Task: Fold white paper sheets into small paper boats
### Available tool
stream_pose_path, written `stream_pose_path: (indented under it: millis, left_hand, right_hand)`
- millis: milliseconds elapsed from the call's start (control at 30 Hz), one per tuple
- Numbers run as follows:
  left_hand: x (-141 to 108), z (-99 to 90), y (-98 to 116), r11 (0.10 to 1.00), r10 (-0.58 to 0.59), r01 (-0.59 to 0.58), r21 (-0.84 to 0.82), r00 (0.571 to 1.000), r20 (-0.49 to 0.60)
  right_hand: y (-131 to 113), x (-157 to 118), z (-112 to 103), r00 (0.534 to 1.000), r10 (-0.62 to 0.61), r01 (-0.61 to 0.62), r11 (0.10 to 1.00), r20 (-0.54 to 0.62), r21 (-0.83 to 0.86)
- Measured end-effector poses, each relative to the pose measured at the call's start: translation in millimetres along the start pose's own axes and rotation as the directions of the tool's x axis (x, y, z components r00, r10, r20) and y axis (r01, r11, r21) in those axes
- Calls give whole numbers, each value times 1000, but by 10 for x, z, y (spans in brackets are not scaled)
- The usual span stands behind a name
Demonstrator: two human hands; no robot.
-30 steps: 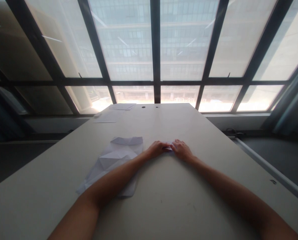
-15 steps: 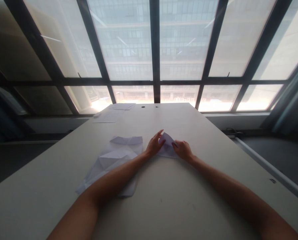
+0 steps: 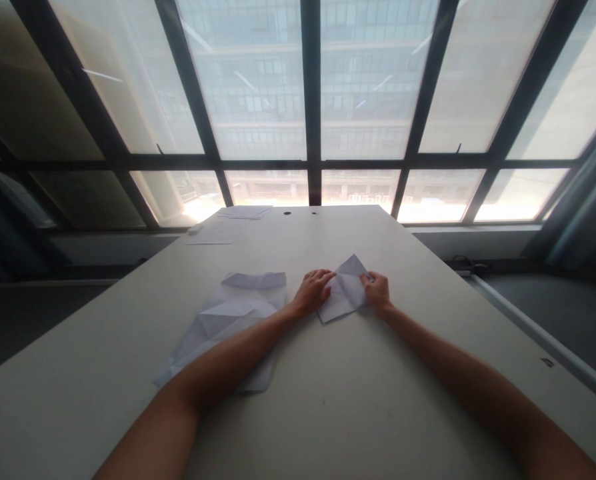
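Between my hands is a folded sheet of white paper [image 3: 345, 293], creased, with a pointed corner at its far side. My left hand [image 3: 314, 291] grips its left edge, thumb on top and fingers bent over the far side. At the right edge, my right hand [image 3: 377, 291] pinches the paper between thumb and curled fingers. To the left, partly under my left forearm, lies a larger unfolded, crumpled sheet of paper [image 3: 248, 300] with several creases.
A long white table [image 3: 338, 413] stretches to the windows [image 3: 263, 80]. Flat paper sheets [image 3: 211, 232] lie at its far left. Two dark holes [image 3: 287, 213] sit near the far edge. A small dark mark [image 3: 547, 363] is at the right edge.
The folded paper has been turned and opened flatter, its corner now pointing away from me. My right hand has shifted slightly right, and my left fingers have bent down.
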State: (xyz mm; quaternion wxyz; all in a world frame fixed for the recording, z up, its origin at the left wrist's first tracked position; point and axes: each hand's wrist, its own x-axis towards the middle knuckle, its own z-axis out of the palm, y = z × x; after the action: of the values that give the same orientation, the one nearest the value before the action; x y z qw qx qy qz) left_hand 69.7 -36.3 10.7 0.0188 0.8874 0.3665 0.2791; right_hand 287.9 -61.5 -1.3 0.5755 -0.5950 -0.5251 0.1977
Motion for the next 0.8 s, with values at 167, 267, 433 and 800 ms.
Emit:
stream_pose_path:
  millis: [167,267,433,800]
  left_hand:
    - [-6,25,1,1000,18,-14,-26,987,159]
    - [-19,41,18,999,3,3,-37,984,176]
    - [-25,82,15,1000,12,-6,-29,977,211]
    - [-40,62,-11,994,108,-111,-8,941,319]
  right_hand:
    - [52,18,24,999,-15,18,999,51,-49]
    - [62,7,37,996,-53,60,993,78,-99]
    - [10,-29,27,988,-71,108,951,136,-291]
    - [-124,-75,-141,964,35,177,652,263,-737]
